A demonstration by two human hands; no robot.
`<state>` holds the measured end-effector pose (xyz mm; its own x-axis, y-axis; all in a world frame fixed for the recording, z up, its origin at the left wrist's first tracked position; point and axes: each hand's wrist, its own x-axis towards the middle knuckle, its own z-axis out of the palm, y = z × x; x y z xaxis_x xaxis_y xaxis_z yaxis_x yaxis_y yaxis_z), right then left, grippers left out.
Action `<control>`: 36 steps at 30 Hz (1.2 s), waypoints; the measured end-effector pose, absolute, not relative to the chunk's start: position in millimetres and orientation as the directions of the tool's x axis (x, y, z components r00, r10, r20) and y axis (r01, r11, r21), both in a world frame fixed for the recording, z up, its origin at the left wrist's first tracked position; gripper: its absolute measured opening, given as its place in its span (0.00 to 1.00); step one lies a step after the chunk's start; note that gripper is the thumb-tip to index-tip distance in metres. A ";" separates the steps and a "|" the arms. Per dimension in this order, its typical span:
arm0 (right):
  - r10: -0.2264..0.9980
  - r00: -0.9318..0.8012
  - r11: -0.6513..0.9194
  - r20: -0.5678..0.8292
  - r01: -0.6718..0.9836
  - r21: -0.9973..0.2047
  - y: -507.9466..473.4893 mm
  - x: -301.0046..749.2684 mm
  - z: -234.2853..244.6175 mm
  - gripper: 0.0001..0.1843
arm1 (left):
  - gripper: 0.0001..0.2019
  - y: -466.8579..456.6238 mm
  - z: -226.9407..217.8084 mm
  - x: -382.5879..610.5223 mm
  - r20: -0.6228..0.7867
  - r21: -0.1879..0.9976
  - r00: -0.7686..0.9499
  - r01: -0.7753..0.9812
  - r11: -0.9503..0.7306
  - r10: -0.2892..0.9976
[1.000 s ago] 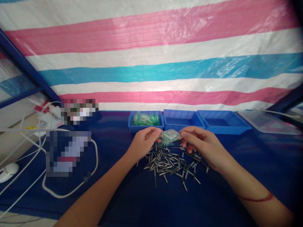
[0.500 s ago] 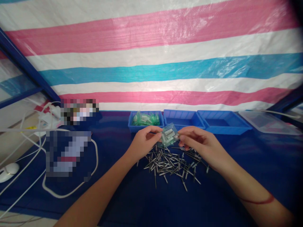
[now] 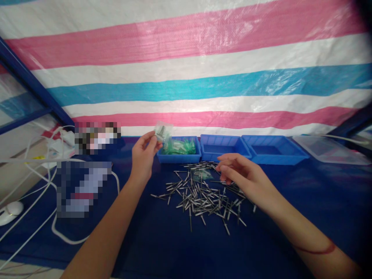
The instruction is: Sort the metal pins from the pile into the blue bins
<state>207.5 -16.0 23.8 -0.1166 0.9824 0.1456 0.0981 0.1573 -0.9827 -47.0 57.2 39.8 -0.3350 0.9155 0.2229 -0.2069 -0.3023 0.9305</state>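
Pinched between the thumb and fingers of my left hand (image 3: pixel 145 153) is a small clear plastic bag (image 3: pixel 160 131) with short metal pieces in it. It is raised at the left edge of a blue bin (image 3: pixel 178 158) that holds green-tinted plastic bags (image 3: pixel 183 147). My right hand (image 3: pixel 242 172) hovers over the right side of a loose pile of pop rivets (image 3: pixel 203 199). Its fingers are loosely curled and apart, with nothing seen in them. Beside its fingertips, a greenish clear bag (image 3: pixel 203 175) lies among the rivets.
Two more blue bins, a middle one (image 3: pixel 225 148) and a right one (image 3: pixel 276 151), stand in the row. A clear plastic lid (image 3: pixel 328 150) lies at the far right. White cables (image 3: pixel 54 221) and a white mouse (image 3: pixel 11 212) are at left. A striped sheet (image 3: pixel 186 91) hangs behind.
My left hand has carried the small bag left and up, from above the rivets to the left bin. My right hand has let go of the bag and stays nearly in place.
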 end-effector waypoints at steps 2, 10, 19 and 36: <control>0.983 -0.119 0.150 0.136 0.109 -0.983 -15.6 207.7 22.7 0.15 | 0.15 62.7 37.4 -54.9 0.234 0.941 -0.381 -0.142 -0.307 0.894; 0.984 -0.119 0.147 0.130 0.148 -0.978 -14.0 207.0 22.8 0.14 | 0.15 64.9 21.1 -62.1 0.357 0.850 -0.160 0.464 -0.250 0.920; 0.985 -0.126 0.137 0.115 0.180 -0.974 -14.9 205.7 22.4 0.16 | 0.14 59.4 14.9 -55.8 0.543 0.343 0.176 0.846 -0.408 0.821; 0.983 -0.143 0.149 0.117 0.240 -0.959 -13.7 204.1 18.7 0.17 | 0.11 -2.2 49.1 -16.0 0.643 0.454 0.435 0.446 -0.772 0.630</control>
